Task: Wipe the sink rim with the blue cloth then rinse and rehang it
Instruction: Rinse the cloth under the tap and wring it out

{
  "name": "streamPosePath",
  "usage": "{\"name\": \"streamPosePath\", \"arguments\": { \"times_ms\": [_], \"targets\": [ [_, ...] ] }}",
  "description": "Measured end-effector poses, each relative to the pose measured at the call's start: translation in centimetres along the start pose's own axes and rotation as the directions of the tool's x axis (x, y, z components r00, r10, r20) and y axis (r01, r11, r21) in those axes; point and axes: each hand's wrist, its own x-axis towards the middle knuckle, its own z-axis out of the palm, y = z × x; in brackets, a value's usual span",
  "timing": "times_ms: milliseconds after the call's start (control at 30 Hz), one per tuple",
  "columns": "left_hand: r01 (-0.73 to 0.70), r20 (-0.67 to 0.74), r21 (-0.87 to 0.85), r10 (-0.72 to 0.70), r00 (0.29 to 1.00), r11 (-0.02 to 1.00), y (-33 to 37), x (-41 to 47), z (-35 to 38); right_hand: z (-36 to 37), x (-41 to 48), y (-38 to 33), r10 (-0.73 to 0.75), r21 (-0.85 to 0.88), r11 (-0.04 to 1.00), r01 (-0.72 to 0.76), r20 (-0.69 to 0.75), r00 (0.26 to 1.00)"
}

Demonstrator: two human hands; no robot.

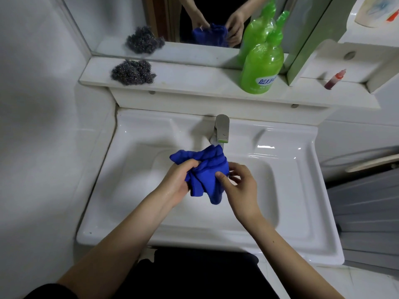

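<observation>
The blue cloth point(205, 169) is bunched up over the white sink basin point(302, 190), just below the chrome tap point(222, 128). My left hand point(179, 180) grips the cloth's left side with fingers closed into its folds. On the cloth's right side my right hand point(239, 186) pinches it between thumb and fingers. Both hands look wet. I cannot tell whether water runs from the tap.
A shelf point(194, 83) behind the sink carries a steel wool scrubber point(132, 72), a green detergent bottle point(262, 65) and a small red bottle point(334, 79). A mirror point(194, 22) stands above the shelf. A tiled wall is on the left.
</observation>
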Motion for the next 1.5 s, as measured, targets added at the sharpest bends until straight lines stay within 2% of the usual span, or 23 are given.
{"name": "streamPosePath", "arguments": {
  "times_ms": [67,100,200,267,367,533,700,800,867,900,933,1000,1033,1067,1133,1200,1300,1400,1433,1500],
  "targets": [
    [-0.025,-0.013,-0.025,0.024,1.000,0.999,-0.4,0.3,0.0,0.0,0.5,-0.2,0.030,-0.038,0.999,-0.033,-0.085,0.996],
    [-0.036,-0.007,-0.038,0.036,0.999,0.999,-0.4,0.2,0.1,-0.1,0.8,-0.2,0.056,-0.003,0.998,-0.057,-0.060,0.997],
    [-0.086,0.029,0.031,0.085,0.996,0.996,-0.6,-0.1,0.0,-0.4,1.6,-0.6,0.220,0.214,0.944,-0.250,0.155,0.963],
    [-0.101,0.045,0.080,0.097,0.994,0.992,-0.8,-0.3,0.0,-0.3,1.9,-0.5,0.287,0.199,0.923,-0.329,0.213,0.934],
    [-0.097,0.030,0.059,0.095,0.995,0.994,-1.5,-0.3,-0.2,0.0,1.8,0.1,0.247,0.098,0.959,-0.265,0.168,0.954],
    [-0.123,0.126,-0.072,0.132,0.983,0.990,-1.7,-0.4,-0.7,-0.3,1.6,0.3,0.145,0.184,0.966,-0.180,0.187,0.972],
    [-0.079,0.078,-0.019,0.080,0.994,0.997,-1.5,-0.3,-0.9,-0.7,1.5,0.4,0.055,0.183,0.979,-0.092,0.196,0.979],
    [-0.026,0.139,0.014,0.024,0.990,1.000,-0.8,-0.6,-1.4,-1.3,1.6,0.6,0.051,0.173,0.982,-0.083,0.181,0.982],
    [0.000,0.184,-0.032,0.006,0.983,0.999,-0.2,-0.9,-1.6,-2.2,1.5,0.9,-0.007,0.095,0.995,-0.007,0.154,0.988],
    [-0.028,0.182,-0.011,0.030,0.983,1.000,0.1,-1.1,-1.7,-2.7,1.4,1.1,-0.083,0.016,0.997,0.082,0.136,0.987],
    [-0.089,0.162,0.071,0.076,0.984,0.994,0.3,-1.3,-1.7,-3.3,1.4,1.2,-0.207,-0.087,0.972,0.219,0.129,0.970],
    [-0.214,0.127,0.318,0.182,0.975,0.924,0.8,-1.4,-1.7,-4.3,1.2,1.7,-0.462,-0.309,0.814,0.492,0.169,0.871],
    [-0.244,0.128,0.415,0.209,0.970,0.876,1.0,-1.4,-1.5,-4.7,1.2,2.1,-0.490,-0.343,0.779,0.524,0.188,0.851],
    [-0.258,0.137,0.472,0.219,0.966,0.843,1.2,-1.4,-1.4,-5.0,1.3,2.1,-0.423,-0.324,0.825,0.463,0.189,0.886],
    [-0.265,0.125,0.507,0.234,0.964,0.820,1.4,-1.3,-0.9,-5.4,1.6,1.7,-0.187,-0.199,0.953,0.230,0.212,0.959],
    [-0.299,0.095,0.513,0.292,0.952,0.805,1.5,-1.1,-0.3,-5.9,1.8,1.5,-0.057,-0.116,0.989,0.092,0.279,0.959],
    [-0.348,0.098,0.529,0.352,0.931,0.774,1.5,-1.1,0.7,-6.6,1.7,1.8,0.002,-0.112,0.993,0.042,0.367,0.930],
    [-0.344,0.168,0.513,0.301,0.939,0.787,1.6,-1.4,1.3,-6.6,1.2,1.3,0.093,-0.091,0.994,-0.059,0.428,0.899],
    [-0.346,0.216,0.531,0.271,0.938,0.774,1.7,-1.5,1.6,-6.3,1.1,1.0,0.100,-0.061,0.995,-0.081,0.439,0.893],
    [-0.377,0.301,0.587,0.239,0.923,0.717,1.5,-1.6,2.0,-5.1,0.9,0.4,0.039,-0.019,0.999,-0.034,0.470,0.882]
  ]
}}
